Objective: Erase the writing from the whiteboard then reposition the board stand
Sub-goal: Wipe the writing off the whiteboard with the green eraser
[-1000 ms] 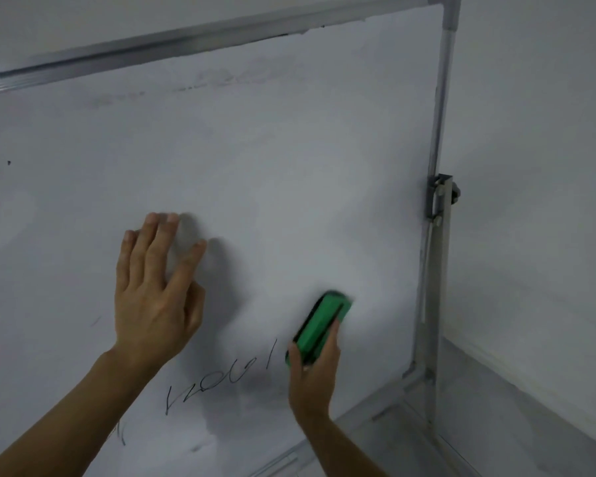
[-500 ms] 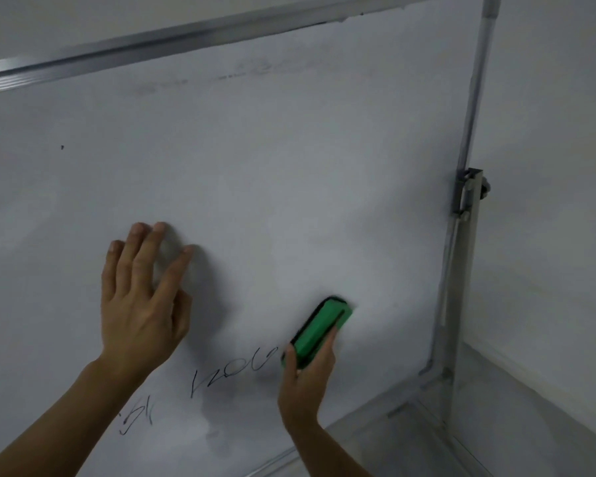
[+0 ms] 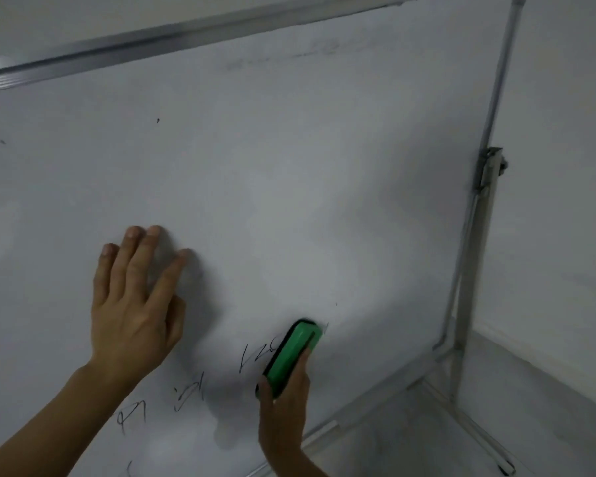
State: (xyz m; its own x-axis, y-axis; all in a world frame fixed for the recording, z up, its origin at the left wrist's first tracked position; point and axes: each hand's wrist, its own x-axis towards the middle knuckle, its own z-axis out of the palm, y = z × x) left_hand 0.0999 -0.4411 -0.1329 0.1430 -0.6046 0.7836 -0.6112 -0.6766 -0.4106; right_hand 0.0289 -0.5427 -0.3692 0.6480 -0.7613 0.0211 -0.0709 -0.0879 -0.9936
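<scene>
Whiteboard (image 3: 289, 166) fills most of the view. The board stand (image 3: 468, 287) rises at 3 o'clock, and its foot is on the floor at 5 o'clock. The left hand (image 3: 135, 318) lies flat on the board at 8 o'clock, fingers straight, grasping nothing. The right hand (image 3: 284, 407) at 6 o'clock grips a green eraser (image 3: 291, 356) against the board. Black writing (image 3: 190, 390) stands at 7 o'clock, reaching the eraser's left edge.

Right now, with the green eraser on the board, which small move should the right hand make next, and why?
Probably slide the eraser down-left across the black writing. The right hand grips it at the writing's right end; unerased strokes lie lower left, below the left hand flat on the whiteboard.
</scene>
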